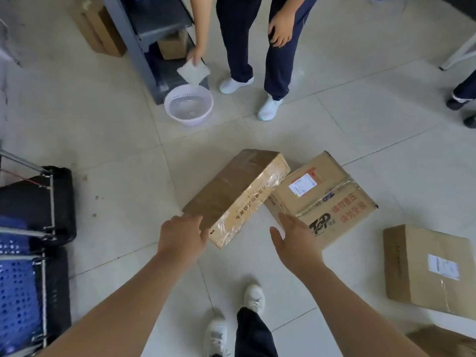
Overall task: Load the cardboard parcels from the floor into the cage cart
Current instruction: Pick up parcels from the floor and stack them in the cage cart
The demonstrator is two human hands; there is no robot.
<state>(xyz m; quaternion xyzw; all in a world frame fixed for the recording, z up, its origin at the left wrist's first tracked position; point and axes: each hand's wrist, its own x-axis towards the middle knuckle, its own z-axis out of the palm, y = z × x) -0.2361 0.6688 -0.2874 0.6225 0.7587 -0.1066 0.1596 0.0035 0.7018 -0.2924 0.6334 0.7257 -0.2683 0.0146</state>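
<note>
On floor tiles (103, 130): left hand (180, 237) seemingly grips tilted taped parcel (231, 186) corner; right hand (296, 243) spread wide, holding nothing.

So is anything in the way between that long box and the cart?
No, nothing visible. Only bare floor lies between the long taped parcel and the cage cart on the left, and the left hand is at the parcel's near corner.

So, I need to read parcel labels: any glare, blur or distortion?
Head view: glare streaks the tape on the long brown cardboard parcel; the white label on the printed cardboard box is too soft to read; wide-angle distortion bends the floor tiles' lines.
</note>
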